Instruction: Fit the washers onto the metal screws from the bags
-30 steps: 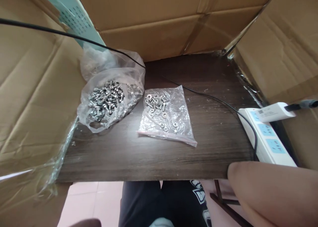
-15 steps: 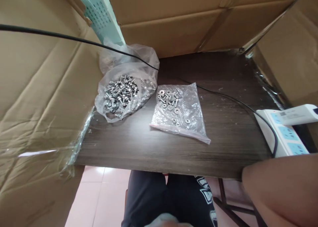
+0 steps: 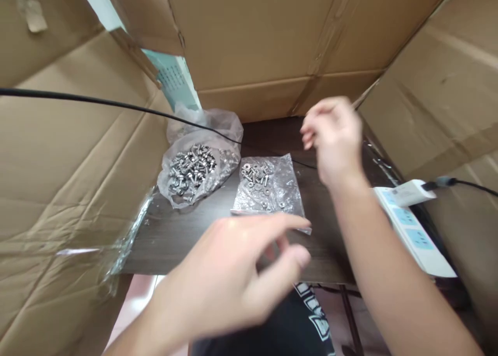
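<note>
A small flat zip bag [image 3: 272, 187] holding a few screws and washers lies in the middle of a dark wooden table [image 3: 175, 236]. Left of it sits a larger crumpled plastic bag [image 3: 194, 172] heaped with several screws. My left hand [image 3: 233, 273] hovers above the table's front edge, just in front of the zip bag, fingers spread and holding nothing. Raised above the back right of the table, my right hand [image 3: 334, 138] is blurred, its fingers loosely curled with nothing seen in them.
Cardboard walls [image 3: 70, 164] close in the table on the left, back and right. A black cable [image 3: 116, 106] runs across from the left over the big bag. A white power strip [image 3: 412, 226] with a plugged adapter lies at the right edge.
Both hands have risen into view over the table; before, only my right forearm showed at the lower right. The camera has tilted up and back. The bags have not moved.
</note>
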### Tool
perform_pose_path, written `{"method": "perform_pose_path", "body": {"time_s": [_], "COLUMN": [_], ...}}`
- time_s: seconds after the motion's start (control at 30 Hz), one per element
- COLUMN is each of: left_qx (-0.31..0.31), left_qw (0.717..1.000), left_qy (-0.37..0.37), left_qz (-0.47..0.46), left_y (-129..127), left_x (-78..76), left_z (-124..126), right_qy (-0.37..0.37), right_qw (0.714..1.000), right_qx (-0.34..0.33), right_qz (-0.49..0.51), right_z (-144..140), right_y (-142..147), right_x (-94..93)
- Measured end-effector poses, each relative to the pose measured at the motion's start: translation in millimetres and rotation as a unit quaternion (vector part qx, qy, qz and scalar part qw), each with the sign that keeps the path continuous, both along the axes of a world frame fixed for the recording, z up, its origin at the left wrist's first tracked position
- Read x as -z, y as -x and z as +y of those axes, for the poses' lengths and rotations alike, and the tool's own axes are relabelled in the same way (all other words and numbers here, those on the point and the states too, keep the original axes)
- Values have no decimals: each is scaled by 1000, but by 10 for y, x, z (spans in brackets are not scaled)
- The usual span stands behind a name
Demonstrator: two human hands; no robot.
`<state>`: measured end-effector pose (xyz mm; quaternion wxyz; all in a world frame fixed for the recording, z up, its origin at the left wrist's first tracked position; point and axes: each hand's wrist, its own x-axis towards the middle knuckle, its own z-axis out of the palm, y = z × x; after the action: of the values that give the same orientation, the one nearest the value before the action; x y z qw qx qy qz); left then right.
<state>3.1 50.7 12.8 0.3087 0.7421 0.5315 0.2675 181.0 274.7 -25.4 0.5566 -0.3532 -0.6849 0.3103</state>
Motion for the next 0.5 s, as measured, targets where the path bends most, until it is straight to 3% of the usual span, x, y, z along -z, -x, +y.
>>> {"method": "perform_pose_path", "body": {"time_s": [0.1,0.17,0.23,0.37,0.5], "left_qx": [-43,-88,-103,-64,-53], "left_qw": [993,981,974,973,973], "left_qy": [-67,-114,-129,-156,-175], "left_qz": [90,128,157,155,143], "left_y": [80,201,322,417,371], "left_x": [71,252,456,730,799], "left_z": [802,1212,1462,1559,1478], "right_qy": [60,77,54,18,7], "right_qw": [995,983,970,958,932], "right_qx": [-3,-33,-59,-68,-36], "right_qz": [-77,-164,-230,-280,-362], "right_z": [-104,-161,-190,-212,-272], "right_y": [76,108,112,83,93], "right_x": [238,411,527,583,530]}}
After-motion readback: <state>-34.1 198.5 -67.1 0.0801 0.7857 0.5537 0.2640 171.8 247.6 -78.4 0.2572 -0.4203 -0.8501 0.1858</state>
